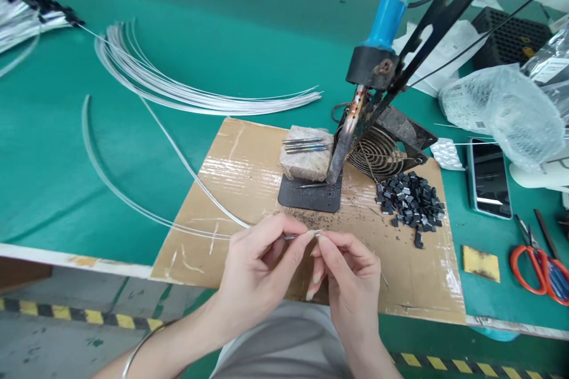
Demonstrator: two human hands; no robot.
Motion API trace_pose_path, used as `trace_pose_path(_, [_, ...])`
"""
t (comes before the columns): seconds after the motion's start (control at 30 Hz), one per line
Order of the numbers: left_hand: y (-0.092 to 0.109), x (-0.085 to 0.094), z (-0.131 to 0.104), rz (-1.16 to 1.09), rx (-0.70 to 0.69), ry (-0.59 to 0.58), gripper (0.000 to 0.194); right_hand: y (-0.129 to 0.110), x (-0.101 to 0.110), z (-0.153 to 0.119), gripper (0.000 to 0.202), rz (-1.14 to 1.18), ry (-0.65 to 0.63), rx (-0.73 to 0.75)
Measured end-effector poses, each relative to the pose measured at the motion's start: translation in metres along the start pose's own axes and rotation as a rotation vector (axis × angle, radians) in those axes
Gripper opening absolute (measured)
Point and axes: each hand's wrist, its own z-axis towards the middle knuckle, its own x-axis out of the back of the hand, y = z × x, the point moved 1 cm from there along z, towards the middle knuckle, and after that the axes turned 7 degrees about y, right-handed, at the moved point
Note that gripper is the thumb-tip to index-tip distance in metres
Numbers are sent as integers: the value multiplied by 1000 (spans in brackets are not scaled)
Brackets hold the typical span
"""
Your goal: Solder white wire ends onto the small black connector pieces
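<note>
My left hand (264, 263) is closed in a pinch above the cardboard, gripping a thin white wire. A strand of the white wire (191, 172) enters this hand from the upper left. A looser, translucent strand (120, 189) also curves in to it from the left. A short dark, shiny piece (291, 237) shows between the left fingers. My right hand (349, 266) is pinched closed, thumb and forefinger meeting the left fingertips at the wire's end; whatever lies between them is too small to make out. Just beyond stands a soldering iron (351, 124), tip down over a dark plate (311, 196).
Cardboard (418, 284) covers the green table (53, 177) under my hands. Around the iron are a stained block (306, 169) bearing thin metal rods, a fan (382, 151) and small black pieces (411, 201). A wire bundle (200, 95) lies left; a phone (489, 177) and scissors (531, 263), right.
</note>
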Motion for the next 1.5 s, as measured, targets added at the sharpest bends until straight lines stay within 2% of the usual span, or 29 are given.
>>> trace_pose_path(0.2, [-1, 1, -1, 54, -70, -6, 17, -4, 0, 1, 15, 2, -17, -52])
trace_pose_path(0.53, [4, 6, 2, 119, -159, -18, 16, -18, 5, 8, 16, -31, -132, -161])
trace_pose_path(0.77, [1, 2, -1, 129, -117, 4, 15, -13, 4, 5, 13, 4, -103, -134])
trace_pose_path(1.03, [-1, -1, -3, 134, -266, 98, 16, -6, -1, 1, 14, 65, -69, -147])
trace_pose_path(1.5, [-6, -7, -10, 145, -313, 171, 13, 4, -6, -6, 11, 118, -33, -97])
